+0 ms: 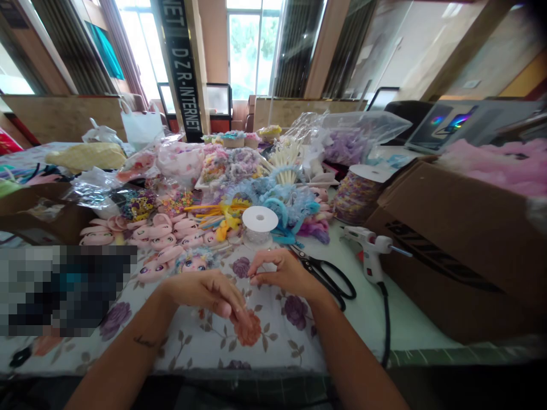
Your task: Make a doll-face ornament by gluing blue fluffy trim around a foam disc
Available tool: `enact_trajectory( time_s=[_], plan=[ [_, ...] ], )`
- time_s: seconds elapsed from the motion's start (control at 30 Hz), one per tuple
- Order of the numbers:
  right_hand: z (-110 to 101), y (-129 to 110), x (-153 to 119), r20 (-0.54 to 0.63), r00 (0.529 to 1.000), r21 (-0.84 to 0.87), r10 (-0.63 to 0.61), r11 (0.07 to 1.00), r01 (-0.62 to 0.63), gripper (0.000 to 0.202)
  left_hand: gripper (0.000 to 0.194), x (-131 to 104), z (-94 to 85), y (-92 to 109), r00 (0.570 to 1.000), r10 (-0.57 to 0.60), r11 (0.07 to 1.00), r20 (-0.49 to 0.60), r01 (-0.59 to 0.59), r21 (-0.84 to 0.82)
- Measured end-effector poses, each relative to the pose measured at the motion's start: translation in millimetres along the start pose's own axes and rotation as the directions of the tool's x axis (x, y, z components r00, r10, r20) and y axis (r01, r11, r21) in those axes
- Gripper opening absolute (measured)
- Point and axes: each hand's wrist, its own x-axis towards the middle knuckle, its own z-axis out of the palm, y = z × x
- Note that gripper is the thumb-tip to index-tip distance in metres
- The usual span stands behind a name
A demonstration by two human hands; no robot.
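Observation:
My left hand hovers above the flowered tablecloth, its fingers stretched loosely downward and slightly blurred; I see nothing held in it. To its right, my right hand pinches thumb and forefinger together. What may be between those fingertips is too small to make out. Just beyond both hands stands a white spool of clear strand. A doll head with pale blue curly hair lies behind my left hand. Black-handled scissors rest beside my right wrist.
A white glue gun with a black cord lies near a large cardboard box on the right. Pink doll heads, blue tulle and a yarn spool crowd the back. Another cardboard box is at left.

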Motion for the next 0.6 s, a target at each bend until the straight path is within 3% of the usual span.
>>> enact_trajectory(
  time_s=[0.13, 0.23, 0.3, 0.47, 0.6],
  plan=[
    [4, 6, 2, 0.013, 0.997, 0.006, -0.074, 0.997, 0.074, 0.012, 0.046, 8, 3.5, -10, 0.973, -0.090, 0.996, -0.212, 0.084, -0.034],
    [9, 9, 4, -0.008, 0.995, -0.003, -0.097, 0.995, 0.097, 0.014, 0.037, 20, 5.4, -21, 0.896, -0.089, 0.995, -0.436, 0.098, -0.002],
    [13, 11, 5, -0.027, 0.995, -0.032, -0.099, 0.995, 0.098, 0.017, 0.034, 26, 6.3, -27, 0.848, -0.102, 0.993, -0.520, 0.120, -0.001],
    [9, 7, 4, -0.059, 0.994, -0.060, -0.091, 0.994, 0.087, 0.024, 0.035, 26, 6.0, -26, 0.819, -0.084, 0.994, -0.567, 0.107, 0.007],
    [-4, 11, 6, -0.275, 0.959, -0.025, -0.067, 0.998, 0.062, 0.024, 0.029, 19, 4.0, -19, 0.819, -0.074, 0.996, -0.569, 0.088, -0.003]
  ],
)
